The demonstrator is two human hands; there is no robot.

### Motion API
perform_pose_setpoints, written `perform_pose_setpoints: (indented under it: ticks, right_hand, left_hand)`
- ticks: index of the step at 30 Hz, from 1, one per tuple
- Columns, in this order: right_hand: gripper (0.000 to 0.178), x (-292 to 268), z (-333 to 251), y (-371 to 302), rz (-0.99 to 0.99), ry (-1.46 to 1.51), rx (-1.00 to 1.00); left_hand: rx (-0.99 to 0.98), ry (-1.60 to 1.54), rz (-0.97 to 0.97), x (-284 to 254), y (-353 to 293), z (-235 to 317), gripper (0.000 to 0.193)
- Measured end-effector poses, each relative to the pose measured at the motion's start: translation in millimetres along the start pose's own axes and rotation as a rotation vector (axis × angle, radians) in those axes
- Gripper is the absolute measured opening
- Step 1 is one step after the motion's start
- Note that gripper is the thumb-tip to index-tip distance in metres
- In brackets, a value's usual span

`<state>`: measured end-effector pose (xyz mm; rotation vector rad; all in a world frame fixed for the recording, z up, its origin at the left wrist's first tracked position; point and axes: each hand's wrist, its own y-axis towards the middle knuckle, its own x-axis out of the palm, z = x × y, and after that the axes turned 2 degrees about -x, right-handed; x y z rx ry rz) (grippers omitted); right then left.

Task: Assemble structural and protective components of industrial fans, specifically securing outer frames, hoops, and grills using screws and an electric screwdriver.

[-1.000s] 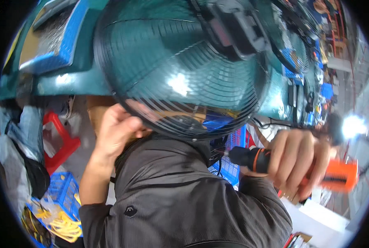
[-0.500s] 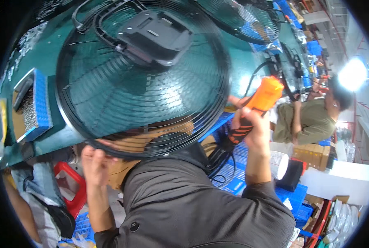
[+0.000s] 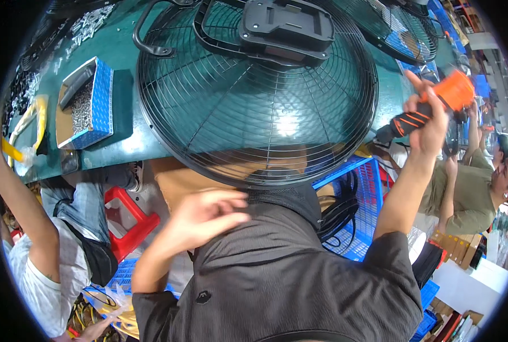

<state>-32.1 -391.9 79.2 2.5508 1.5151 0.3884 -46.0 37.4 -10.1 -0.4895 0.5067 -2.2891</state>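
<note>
A large round black fan (image 3: 254, 108) in a wire guard lies on the green workbench, its near rim overhanging the bench edge toward me. On top of it are a dark motor housing (image 3: 288, 28) and a curved black handle (image 3: 148, 43). Off the near rim, in front of my shirt, my left hand (image 3: 205, 219) holds nothing, its fingers apart. My right hand (image 3: 433, 122) is wrapped round an orange and black power screwdriver (image 3: 458, 91), raised beyond the fan's right side. The tool is apart from the fan.
A blue cardboard box (image 3: 103, 105) of small screws stands on the bench at left, near a yellow-handled tool (image 3: 35, 128). Another fan (image 3: 402, 34) lies at the far right. A blue crate (image 3: 368, 199) holds black cables. People work on both sides; a red stool (image 3: 131, 222) stands left.
My left hand has let go of the fan's rim and moved right, toward my body. My right hand has carried the screwdriver up and to the right. The fan sits farther right in view.
</note>
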Motion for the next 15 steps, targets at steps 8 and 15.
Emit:
perform_pose_setpoints:
  ticks: [8, 15]
  right_hand:
    - [0.027, 15, 8, -41, 0.183, -0.125, -0.415]
    - [0.04, 37, 23, -33, 0.11, -0.189, -0.447]
  left_hand:
    - [0.401, 0.896, 1.117, -146, -53, 112, 0.02]
    - [-0.159, 1.522, 0.811, -168, -26, 156, 0.028]
